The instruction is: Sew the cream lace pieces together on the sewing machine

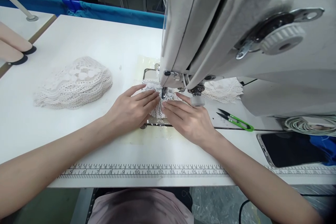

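A small piece of white lace (160, 102) lies under the presser foot (163, 92) of a white sewing machine (236, 31). My left hand (132, 108) rests flat on the lace's left side, fingers stretched toward the needle. My right hand (187, 117) lies flat on its right side, fingers also extended and pressed on the fabric. More lace (223, 90) spreads out behind the machine head, to the right.
A stack of white lace pieces (75, 83) sits on the white table (78, 42) to the left. Green thread snips (235, 120) and a dark phone (288, 148) lie at the right. A printed ruler (141, 171) runs along the front edge.
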Available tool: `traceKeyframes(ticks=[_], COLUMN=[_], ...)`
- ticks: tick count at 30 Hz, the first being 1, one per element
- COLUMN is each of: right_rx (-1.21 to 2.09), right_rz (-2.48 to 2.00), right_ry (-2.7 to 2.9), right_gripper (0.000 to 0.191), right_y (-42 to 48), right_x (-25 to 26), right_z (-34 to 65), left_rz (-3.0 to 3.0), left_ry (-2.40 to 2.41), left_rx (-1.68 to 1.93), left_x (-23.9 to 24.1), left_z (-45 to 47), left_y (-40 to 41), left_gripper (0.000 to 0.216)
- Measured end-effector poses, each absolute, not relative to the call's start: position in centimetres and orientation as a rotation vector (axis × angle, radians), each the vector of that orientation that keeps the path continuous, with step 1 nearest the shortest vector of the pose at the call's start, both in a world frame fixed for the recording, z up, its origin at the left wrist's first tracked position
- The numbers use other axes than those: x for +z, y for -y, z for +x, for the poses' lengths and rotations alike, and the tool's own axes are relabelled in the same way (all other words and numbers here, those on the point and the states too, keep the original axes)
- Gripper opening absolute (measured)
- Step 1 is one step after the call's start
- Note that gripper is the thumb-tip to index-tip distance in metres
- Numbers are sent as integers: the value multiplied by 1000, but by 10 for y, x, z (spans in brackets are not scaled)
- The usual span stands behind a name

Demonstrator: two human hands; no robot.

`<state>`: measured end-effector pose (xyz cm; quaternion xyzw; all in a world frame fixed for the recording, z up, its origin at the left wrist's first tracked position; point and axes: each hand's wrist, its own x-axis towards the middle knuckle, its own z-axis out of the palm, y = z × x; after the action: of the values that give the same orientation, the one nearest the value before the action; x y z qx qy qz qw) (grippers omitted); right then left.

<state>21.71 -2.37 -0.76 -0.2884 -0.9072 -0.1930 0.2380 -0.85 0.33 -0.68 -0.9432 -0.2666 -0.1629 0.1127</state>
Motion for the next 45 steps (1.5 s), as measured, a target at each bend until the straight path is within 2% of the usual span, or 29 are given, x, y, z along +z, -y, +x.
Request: traceKeyframes(ticks=[11, 22, 28, 36, 45], right_rx=[-545, -520, -434, -337, -404], right_rz=[-823, -932, -993, -1067, -1131], right_ry=[2486, 2464, 2464, 2473, 2480], right_gripper=[18, 17, 19, 20, 23], right_y=[27, 25, 29, 26, 23], right_x=[-9, -11, -9, -10, -8], right_z=[219, 216, 216, 215, 215], left_rz=[-2721, -2802, -2691, -2821, -2846], left_ry=[712, 876, 792, 924, 1042], left_rx=[-556, -588, -576, -522, -549], left_x=[-4, -6, -4, -5, -10], left_z=[-6, -3, -3, -5, -6], left_y=[19, 7, 12, 11, -1], left_gripper=[26, 29, 26, 30, 33])
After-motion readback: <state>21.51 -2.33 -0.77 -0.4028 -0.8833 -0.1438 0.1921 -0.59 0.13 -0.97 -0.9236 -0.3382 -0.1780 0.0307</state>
